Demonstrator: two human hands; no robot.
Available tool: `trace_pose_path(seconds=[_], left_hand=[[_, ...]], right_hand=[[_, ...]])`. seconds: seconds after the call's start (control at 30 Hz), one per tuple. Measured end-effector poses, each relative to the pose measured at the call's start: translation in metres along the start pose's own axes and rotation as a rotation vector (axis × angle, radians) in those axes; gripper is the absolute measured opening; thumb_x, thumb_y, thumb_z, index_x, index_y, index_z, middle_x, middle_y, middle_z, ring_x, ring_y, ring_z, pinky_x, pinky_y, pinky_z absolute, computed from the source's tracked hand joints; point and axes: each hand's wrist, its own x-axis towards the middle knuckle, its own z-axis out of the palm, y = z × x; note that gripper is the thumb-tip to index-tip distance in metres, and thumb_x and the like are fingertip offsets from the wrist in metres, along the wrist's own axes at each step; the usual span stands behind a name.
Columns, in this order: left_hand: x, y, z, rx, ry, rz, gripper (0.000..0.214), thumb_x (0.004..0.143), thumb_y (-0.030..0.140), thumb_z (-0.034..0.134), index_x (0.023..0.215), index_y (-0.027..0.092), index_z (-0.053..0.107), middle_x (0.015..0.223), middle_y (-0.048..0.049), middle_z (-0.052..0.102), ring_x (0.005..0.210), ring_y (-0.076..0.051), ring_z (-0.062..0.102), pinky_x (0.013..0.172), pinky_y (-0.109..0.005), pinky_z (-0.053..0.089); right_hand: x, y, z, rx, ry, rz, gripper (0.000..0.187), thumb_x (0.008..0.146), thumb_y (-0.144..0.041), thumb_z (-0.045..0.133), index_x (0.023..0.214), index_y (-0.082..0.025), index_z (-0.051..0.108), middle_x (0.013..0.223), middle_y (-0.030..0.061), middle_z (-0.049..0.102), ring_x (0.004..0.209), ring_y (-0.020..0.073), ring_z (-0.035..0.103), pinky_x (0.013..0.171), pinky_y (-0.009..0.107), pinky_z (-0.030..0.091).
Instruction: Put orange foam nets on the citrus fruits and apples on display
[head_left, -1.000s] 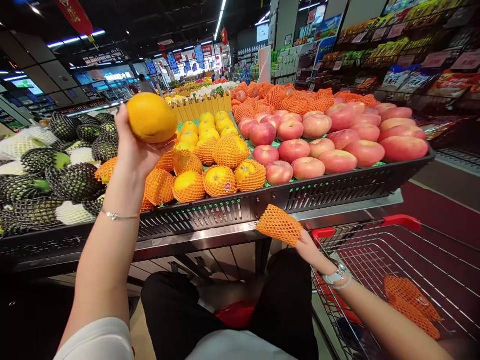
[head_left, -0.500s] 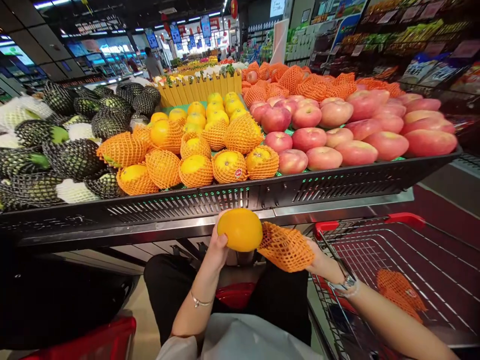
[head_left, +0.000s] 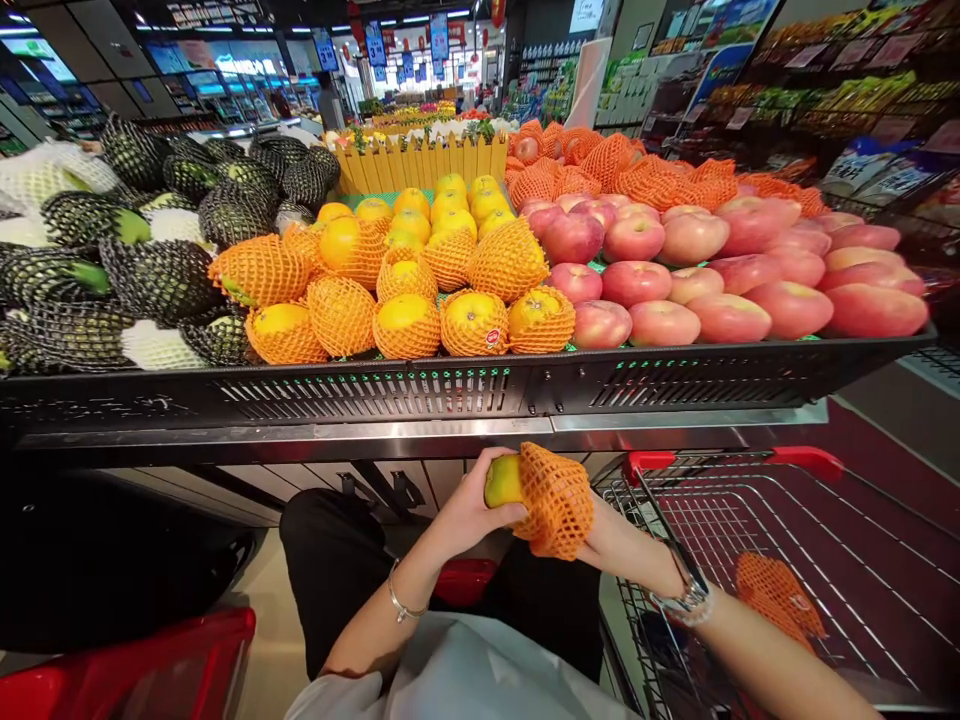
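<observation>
The left hand (head_left: 472,510) grips the fruit (head_left: 503,482); the soft net (head_left: 556,503) hides the right hand (head_left: 598,535), so I can't tell its grip. The fruit looks firm, maybe slippery: cup its sides.

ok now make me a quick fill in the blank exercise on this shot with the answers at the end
The left hand grips a fruit partly hidden by a net coloured ____.
In this view, the oranges lie to the ____ of the bare apples.
The yellow fence stands ____ the oranges.
In this view, the wire cart is on the ____ side.

Missing words: orange; left; behind; right
</observation>
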Motion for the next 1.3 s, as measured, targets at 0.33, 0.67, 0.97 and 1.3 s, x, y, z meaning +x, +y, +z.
trace_pose_path(seconds=[0.33,0.67,0.97,1.3], left_hand=[[0.006,-0.036,0.001,-0.402,0.129,-0.067,0.06,0.071,0.056,0.071,0.118,0.022,0.056,0.115,-0.0071,0.06,0.108,-0.026,0.054,0.091,-0.032,0.041],[0.007,-0.053,0.022,-0.624,0.129,-0.231,0.063,0.068,0.063,0.07,0.114,0.023,0.055,0.094,-0.0029,0.062,0.072,-0.013,0.057,0.06,-0.022,0.044],[0.015,-0.061,0.02,-0.86,-0.018,-0.322,0.055,0.084,0.063,0.051,0.104,0.012,0.058,0.076,-0.0063,0.064,0.051,-0.013,0.055,0.04,-0.022,0.04],[0.009,-0.063,0.032,-0.792,0.085,-0.301,0.052,0.08,0.063,0.058,0.099,0.015,0.057,0.075,-0.0033,0.061,0.055,-0.011,0.051,0.045,-0.021,0.033]], right_hand=[[0.011,0.006,-0.012,0.191,0.001,0.219,0.027,0.095,-0.032,0.048,0.108,-0.021,0.069,0.102,0.0081,0.072,0.094,0.0226,0.068,0.084,0.034,0.057],[-0.004,0.015,-0.016,0.05,0.179,0.036,0.024,0.093,-0.033,0.048,0.098,-0.023,0.069,0.08,0.0079,0.069,0.081,0.0247,0.067,0.083,0.043,0.056],[0.012,0.012,-0.007,0.204,0.005,0.197,0.061,0.088,-0.027,0.058,0.142,-0.018,0.029,0.138,0.0176,0.045,0.132,0.0282,0.043,0.111,0.047,0.038],[0.014,0.005,0.0,0.237,0.068,0.129,0.059,0.086,-0.033,0.064,0.136,-0.019,0.036,0.13,0.0158,0.051,0.127,0.0275,0.046,0.111,0.045,0.037]])
